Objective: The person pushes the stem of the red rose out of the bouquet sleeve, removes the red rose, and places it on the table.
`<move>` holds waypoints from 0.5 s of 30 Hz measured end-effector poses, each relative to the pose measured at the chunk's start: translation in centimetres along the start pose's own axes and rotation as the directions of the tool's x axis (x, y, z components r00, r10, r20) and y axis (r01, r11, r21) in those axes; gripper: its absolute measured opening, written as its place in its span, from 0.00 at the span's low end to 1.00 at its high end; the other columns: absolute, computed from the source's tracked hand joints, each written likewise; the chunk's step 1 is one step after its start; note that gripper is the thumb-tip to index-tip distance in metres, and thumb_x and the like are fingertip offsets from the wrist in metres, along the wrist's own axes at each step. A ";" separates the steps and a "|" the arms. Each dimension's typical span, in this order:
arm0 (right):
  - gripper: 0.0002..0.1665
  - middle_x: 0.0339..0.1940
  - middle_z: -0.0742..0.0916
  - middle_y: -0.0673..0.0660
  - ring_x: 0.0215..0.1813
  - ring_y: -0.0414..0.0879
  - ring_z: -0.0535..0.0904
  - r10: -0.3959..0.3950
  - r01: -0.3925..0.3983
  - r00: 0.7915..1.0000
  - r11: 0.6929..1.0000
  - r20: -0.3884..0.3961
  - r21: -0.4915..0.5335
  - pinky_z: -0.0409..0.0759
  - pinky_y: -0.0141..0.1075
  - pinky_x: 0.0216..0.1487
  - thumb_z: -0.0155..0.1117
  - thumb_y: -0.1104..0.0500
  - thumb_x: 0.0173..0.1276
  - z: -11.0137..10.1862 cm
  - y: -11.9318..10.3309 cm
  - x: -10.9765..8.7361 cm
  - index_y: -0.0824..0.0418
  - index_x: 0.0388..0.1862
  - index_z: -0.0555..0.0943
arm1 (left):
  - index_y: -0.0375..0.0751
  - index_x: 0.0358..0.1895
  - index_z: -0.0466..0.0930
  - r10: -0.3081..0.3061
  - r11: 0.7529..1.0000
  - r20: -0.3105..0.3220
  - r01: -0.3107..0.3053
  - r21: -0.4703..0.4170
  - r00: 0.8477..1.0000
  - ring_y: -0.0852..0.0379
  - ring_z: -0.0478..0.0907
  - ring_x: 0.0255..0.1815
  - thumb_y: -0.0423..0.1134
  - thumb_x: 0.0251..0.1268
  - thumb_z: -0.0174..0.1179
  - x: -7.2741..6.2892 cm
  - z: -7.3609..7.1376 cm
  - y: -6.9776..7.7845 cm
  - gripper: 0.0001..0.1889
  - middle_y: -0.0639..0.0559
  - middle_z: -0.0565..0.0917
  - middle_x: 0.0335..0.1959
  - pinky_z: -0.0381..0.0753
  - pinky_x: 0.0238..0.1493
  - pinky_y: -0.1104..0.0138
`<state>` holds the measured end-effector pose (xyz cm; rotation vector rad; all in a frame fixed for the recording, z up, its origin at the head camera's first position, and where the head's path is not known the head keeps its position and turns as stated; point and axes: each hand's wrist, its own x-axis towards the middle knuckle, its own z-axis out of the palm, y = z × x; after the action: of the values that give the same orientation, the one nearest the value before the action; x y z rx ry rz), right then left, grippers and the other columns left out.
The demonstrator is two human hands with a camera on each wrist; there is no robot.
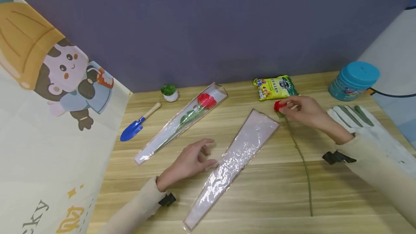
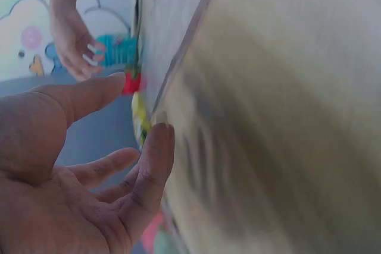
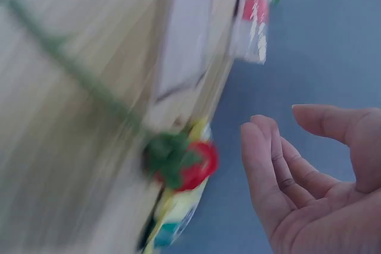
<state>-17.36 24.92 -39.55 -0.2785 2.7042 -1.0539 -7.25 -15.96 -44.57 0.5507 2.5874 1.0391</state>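
A single red rose (image 1: 278,107) lies on the wooden table at the right, its long thin stem running toward the front edge. My right hand (image 1: 303,110) hovers beside the bloom with relaxed fingers; the right wrist view shows a gap between hand and rose (image 3: 199,168). A flat clear flower sleeve (image 1: 234,158) with a pale backing and no flower inside lies slanted in the middle. Over its left edge my left hand (image 1: 190,160) is held loosely, thumb and fingers apart, with nothing in it. Another red rose (image 1: 206,100) lies inside a similar sleeve (image 1: 152,146) to the left.
A blue trowel (image 1: 131,130) with a wooden handle and a small potted plant (image 1: 170,94) are at the left. At the back lies a yellow-green packet (image 1: 274,88). To the right are a teal tub (image 1: 354,80) and white-green gloves (image 1: 357,116). A dark wall (image 1: 227,28) stands behind.
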 end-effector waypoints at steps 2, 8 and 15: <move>0.22 0.48 0.88 0.67 0.35 0.45 0.85 -0.050 0.050 0.999 0.999 0.013 0.021 0.83 0.33 0.30 0.65 0.55 0.76 0.7 -1.1 0.4 0.66 0.62 0.81 | 0.43 0.74 0.70 0.005 1.000 -0.040 -0.006 -0.017 0.999 0.58 0.86 0.38 0.44 0.64 0.74 0.1 -0.9 -0.4 0.36 0.46 0.87 0.49 0.89 0.41 0.69; 0.20 0.48 0.88 0.66 0.39 0.46 0.86 -0.152 0.139 0.984 0.981 0.093 0.134 0.90 0.37 0.39 0.64 0.60 0.76 3.4 -4.3 1.8 0.67 0.62 0.81 | 0.41 0.73 0.71 -0.005 0.996 -0.173 -0.010 -0.083 0.985 0.43 0.88 0.45 0.38 0.62 0.75 0.5 -4.2 -1.6 0.36 0.36 0.85 0.56 0.92 0.43 0.61; 0.22 0.52 0.87 0.70 0.45 0.57 0.90 -0.188 0.128 0.968 0.941 0.168 0.313 0.92 0.48 0.47 0.63 0.63 0.76 6.8 -7.2 4.5 0.70 0.65 0.79 | 0.42 0.75 0.68 -0.012 0.988 -0.259 -0.028 -0.149 0.966 0.33 0.85 0.53 0.35 0.59 0.77 1.9 -8.9 -3.5 0.40 0.31 0.81 0.63 0.92 0.46 0.57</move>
<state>-19.15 14.21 -40.19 -0.5218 2.3375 -1.3843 -13.41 -22.69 -41.17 0.4119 2.6947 1.3801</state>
